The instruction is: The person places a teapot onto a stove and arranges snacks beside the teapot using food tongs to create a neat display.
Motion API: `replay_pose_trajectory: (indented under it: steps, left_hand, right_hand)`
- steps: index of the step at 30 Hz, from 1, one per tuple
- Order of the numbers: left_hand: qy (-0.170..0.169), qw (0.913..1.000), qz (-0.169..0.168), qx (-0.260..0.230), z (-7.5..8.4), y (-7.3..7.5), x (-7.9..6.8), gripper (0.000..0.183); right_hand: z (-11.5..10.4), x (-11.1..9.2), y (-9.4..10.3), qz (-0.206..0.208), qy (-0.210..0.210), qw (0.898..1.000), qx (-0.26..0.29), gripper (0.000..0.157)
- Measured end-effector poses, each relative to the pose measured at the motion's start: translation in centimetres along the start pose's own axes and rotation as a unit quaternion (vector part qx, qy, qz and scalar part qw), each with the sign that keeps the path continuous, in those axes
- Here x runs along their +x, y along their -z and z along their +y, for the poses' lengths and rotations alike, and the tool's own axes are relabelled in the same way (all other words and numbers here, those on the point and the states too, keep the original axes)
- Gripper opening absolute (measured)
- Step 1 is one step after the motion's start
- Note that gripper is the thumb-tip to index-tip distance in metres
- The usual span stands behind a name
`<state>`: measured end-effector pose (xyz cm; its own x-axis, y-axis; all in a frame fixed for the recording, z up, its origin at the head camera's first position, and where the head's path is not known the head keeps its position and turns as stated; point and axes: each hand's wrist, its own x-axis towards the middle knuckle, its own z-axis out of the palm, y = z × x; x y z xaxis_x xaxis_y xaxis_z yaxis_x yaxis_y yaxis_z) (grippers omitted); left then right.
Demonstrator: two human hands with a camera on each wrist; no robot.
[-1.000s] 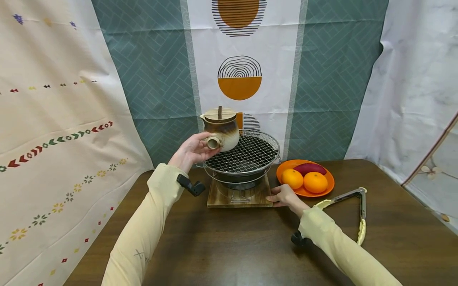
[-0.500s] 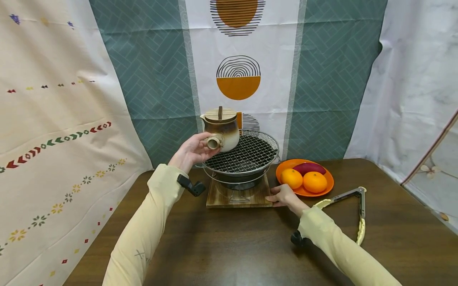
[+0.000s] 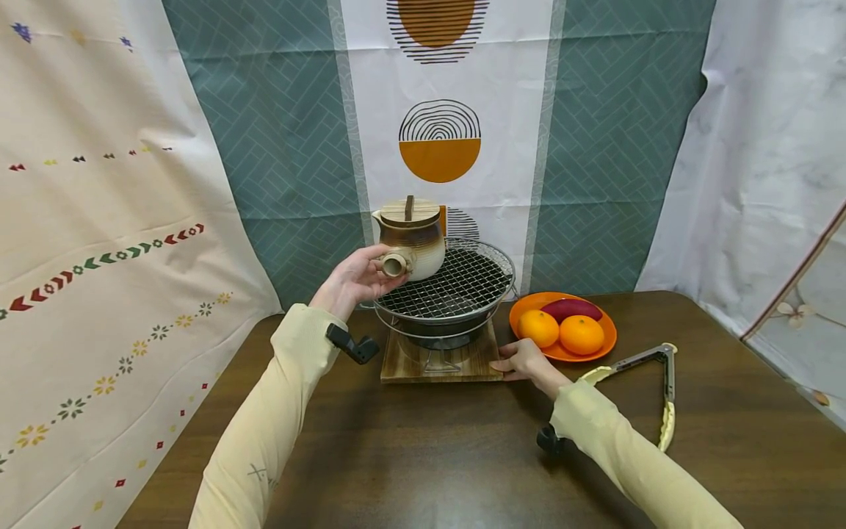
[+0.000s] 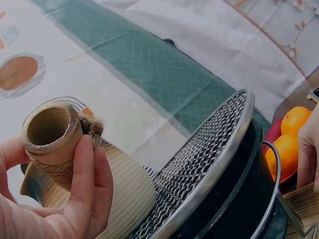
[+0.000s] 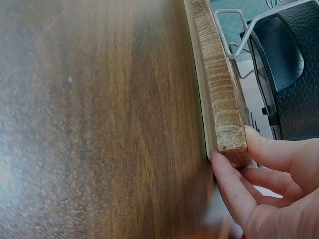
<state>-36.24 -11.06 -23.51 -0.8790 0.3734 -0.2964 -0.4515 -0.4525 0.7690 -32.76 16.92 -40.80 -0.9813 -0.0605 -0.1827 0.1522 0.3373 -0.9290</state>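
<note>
A ceramic side-handled teapot (image 3: 426, 258), brown at the top and cream below, has a slatted wooden lid (image 3: 410, 211). My left hand (image 3: 353, 279) grips its hollow, twine-wrapped handle (image 4: 50, 142) between thumb and fingers. In the head view the pot overlaps the left part of a round wire grill grate (image 3: 456, 286), set on a black tabletop stove (image 5: 301, 94). Under the stove lies a square wooden board (image 3: 403, 371). The near right corner of that board is pinched by my right hand (image 3: 525, 361), thumb on top and fingers against the edge and underside.
Right of the stove, an orange plate (image 3: 604, 351) carries two oranges (image 3: 581, 336) and a purple, elongated item (image 3: 572, 310). Spread tongs (image 3: 670, 382) with pale yellow grips lie beside my right forearm on the brown table (image 3: 436, 455). Patterned cloths (image 3: 456, 81) hang behind.
The teapot in my left hand has shifted very slightly to the right over the grate. My right hand keeps its pinch on the board's corner.
</note>
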Motion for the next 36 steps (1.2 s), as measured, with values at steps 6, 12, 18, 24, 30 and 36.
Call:
replay_pose_trajectory:
  steps: [6,12,18,24,30,36]
  left_hand:
    - [0.003,0.9999,0.0,-0.013,0.0,0.5,0.7,0.037]
    - [-0.01,0.9993,-0.035,-0.001,-0.1,1.4,1.6,0.042]
    - [-0.014,0.9994,-0.031,0.01,-0.5,0.7,0.4,0.029]
    - [-0.016,0.9986,-0.044,0.024,-0.4,0.6,0.0,0.029]
    - [-0.006,0.9972,-0.055,0.05,-0.4,1.3,-0.3,0.054]
    - [0.001,0.9964,-0.064,0.055,-0.6,2.6,-0.8,0.066]
  right_hand:
    - [0.0,-0.1,0.0,-0.003,0.004,1.0,-0.003,0.042]
    - [0.1,-0.3,0.0,-0.008,0.023,1.0,-0.001,0.043]
    - [0.0,-0.4,-0.1,-0.005,0.017,1.0,-0.006,0.042]
    - [0.1,-0.3,0.1,-0.015,0.039,0.999,0.011,0.043]
    - [0.3,-0.3,0.2,-0.019,0.051,0.998,0.014,0.043]
    - [0.1,-0.3,0.0,-0.021,0.041,0.999,0.011,0.045]
